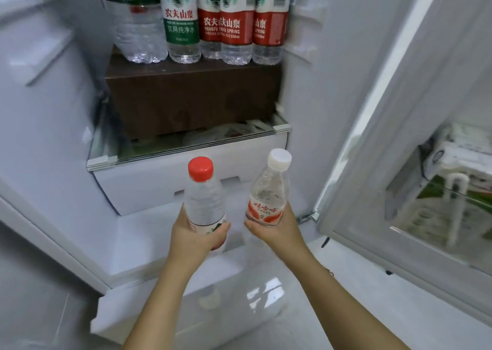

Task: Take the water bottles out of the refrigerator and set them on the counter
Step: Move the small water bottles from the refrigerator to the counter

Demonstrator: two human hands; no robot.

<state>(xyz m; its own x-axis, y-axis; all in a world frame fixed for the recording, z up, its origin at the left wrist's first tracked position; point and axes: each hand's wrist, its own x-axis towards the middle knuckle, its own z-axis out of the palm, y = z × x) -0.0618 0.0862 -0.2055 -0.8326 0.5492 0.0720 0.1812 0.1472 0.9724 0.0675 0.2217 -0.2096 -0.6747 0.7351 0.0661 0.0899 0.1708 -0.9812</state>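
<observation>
**TWO BOTTLES IN HAND, CARRY TO BENCH PENDING**

Found in the left grip (198,234), fingers curled round the lower body: a red-cap bottle (203,198), upright, label partly covered. Found in the right grip (271,228), wrapped round the base: a white-cap bottle (269,190), tilted slightly to the right. Both held out in front of the fridge drawer (149,184), below the glass shelf (186,147), near each other but apart. Also logged: five more bottles (237,25) standing on a brown box (191,97) above. Bench not in view.

Judged step: withdrawal and carry. Recommend drawing both grips straight back before turning, so as to miss the open door (399,110) on the right. Advise shifting each hold up towards mid-body, given the risk of tipping from so low a hold. Hold the caps apart to prevent knocking. Expect cold, possibly damp plastic; squeeze firmly without crushing the thin walls. Set down base first, one at a time, well back from the bench edge. Return for the remainder.
</observation>
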